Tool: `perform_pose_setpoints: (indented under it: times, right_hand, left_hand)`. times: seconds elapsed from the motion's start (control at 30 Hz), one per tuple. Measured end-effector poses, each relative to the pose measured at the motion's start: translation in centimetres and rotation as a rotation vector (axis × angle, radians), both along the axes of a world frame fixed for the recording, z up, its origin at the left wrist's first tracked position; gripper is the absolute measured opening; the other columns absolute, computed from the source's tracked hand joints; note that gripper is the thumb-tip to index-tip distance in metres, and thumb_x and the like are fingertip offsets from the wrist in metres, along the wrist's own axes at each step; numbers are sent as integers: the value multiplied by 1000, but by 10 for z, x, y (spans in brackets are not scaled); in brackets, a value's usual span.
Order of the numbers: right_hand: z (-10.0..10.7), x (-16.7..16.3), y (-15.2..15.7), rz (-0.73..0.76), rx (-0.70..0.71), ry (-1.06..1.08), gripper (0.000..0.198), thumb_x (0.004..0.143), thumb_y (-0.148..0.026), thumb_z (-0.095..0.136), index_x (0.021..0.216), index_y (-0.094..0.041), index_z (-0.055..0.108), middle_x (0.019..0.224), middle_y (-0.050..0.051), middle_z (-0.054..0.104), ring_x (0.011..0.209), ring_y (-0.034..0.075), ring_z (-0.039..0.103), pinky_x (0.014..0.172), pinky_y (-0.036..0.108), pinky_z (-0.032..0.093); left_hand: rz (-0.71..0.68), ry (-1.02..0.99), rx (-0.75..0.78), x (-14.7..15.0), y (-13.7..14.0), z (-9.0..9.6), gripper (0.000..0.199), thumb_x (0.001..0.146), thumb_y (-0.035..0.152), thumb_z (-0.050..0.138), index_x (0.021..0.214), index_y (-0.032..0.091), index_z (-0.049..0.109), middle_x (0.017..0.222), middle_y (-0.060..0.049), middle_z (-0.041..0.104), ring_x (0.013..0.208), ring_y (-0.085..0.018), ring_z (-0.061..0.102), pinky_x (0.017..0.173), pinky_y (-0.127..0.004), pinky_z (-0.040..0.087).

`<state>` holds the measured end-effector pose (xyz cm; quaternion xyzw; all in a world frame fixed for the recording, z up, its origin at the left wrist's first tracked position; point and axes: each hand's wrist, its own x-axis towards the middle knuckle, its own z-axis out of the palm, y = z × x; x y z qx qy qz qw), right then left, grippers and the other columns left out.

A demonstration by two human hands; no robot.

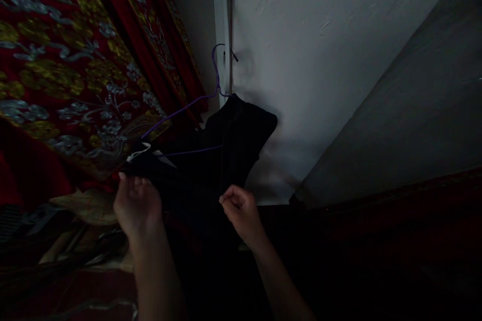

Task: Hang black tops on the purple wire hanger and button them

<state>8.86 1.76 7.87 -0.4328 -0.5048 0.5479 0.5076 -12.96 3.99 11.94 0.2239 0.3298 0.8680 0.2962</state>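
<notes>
A black garment (241,133) hangs on a purple wire hanger (183,108), whose hook is caught on a narrow pale upright edge (222,10) by the wall. The right part of the garment covers that arm of the hanger, while the left arm is bare along its upper wire. My left hand (138,205) is closed on the garment's left side, just below a white cord or strip (139,152). With thumb and fingers pinched, my right hand (241,210) holds the garment's right edge. Darkness hides the lower part of the cloth.
Red curtains (71,55) with gold and silver floral patterns hang at the left. A pale wall (309,45) stands behind the hanger, with a grey slanted surface (406,110) to its right. Unclear items lie in shadow at the lower left.
</notes>
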Motion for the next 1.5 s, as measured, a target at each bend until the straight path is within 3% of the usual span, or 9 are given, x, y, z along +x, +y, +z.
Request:
perform_pose_setpoints:
  times: [0.1, 0.23, 0.47, 0.63, 0.8, 1.17, 1.3, 1.4, 1.5]
  right_hand:
    - [-6, 5, -16, -63, -78, 86, 20, 72, -40, 59, 66, -22, 54, 45, -10, 37, 41, 7, 30, 42, 22, 19]
    - [-5, 22, -18, -164, -63, 110, 17, 67, -37, 58, 65, -20, 58, 43, -9, 39, 39, 7, 32, 43, 21, 20]
    - [-32, 29, -5, -178, -110, 74, 18, 68, -38, 56, 64, -20, 59, 43, -9, 39, 39, 8, 31, 43, 23, 21]
    - [-47, 25, -5, -71, -43, -176, 20, 69, -35, 68, 79, -19, 67, 72, 2, 66, 67, 17, 59, 65, 30, 46]
    - [-18, 14, -15, 93, 189, -163, 46, 75, -19, 72, 120, -25, 60, 123, 5, 68, 114, 22, 62, 102, 38, 47]
    - [22, 8, 4, 395, 182, -65, 18, 95, -34, 57, 91, -24, 72, 82, 0, 70, 81, 19, 65, 82, 32, 53]
    - [44, 25, 16, 467, 88, -278, 8, 83, -25, 66, 75, -22, 70, 68, -2, 64, 62, 15, 56, 55, 24, 43]
    - [65, 41, 29, 638, 51, -437, 13, 76, -20, 66, 64, -20, 63, 58, -4, 58, 52, 12, 49, 45, 22, 34]
    - [90, 58, 44, 714, 175, -576, 23, 78, -17, 56, 55, -20, 57, 51, -4, 53, 46, 10, 44, 43, 23, 30]
  left_hand:
    - [-108, -259, -110, 18, -12, -31, 18, 97, 23, 59, 79, 18, 60, 66, 5, 59, 60, -6, 59, 66, -16, 51]
    - [-184, -505, -207, 46, -17, -40, 31, 103, 20, 46, 78, 18, 64, 74, 0, 67, 73, -10, 68, 82, -22, 54]
    - [-245, -349, -88, 54, -20, -38, 18, 97, 21, 58, 85, 16, 71, 84, 0, 72, 83, -11, 69, 87, -22, 53]
    - [-303, -193, -83, 71, -25, -39, 21, 76, 32, 84, 87, 18, 73, 85, 0, 73, 81, -12, 68, 80, -22, 53]
    - [-399, 47, -172, 100, -34, -33, 29, 72, 42, 87, 85, 20, 74, 78, 1, 69, 71, -11, 62, 69, -21, 50]
    - [-285, 759, -159, 98, -51, -2, 14, 90, 34, 72, 99, 25, 78, 99, -5, 72, 96, -22, 67, 88, -30, 52]
    - [-504, 733, -203, 78, -41, -28, 47, 96, 55, 57, 131, 25, 67, 127, -10, 68, 123, -27, 61, 109, -37, 43]
    - [-749, 767, -365, 68, -37, -61, 63, 94, 72, 45, 118, 21, 74, 116, -12, 74, 116, -30, 64, 104, -39, 48]
    - [-891, 963, -466, 63, -32, -83, 53, 91, 67, 55, 97, 19, 78, 97, -9, 77, 95, -29, 68, 85, -35, 54]
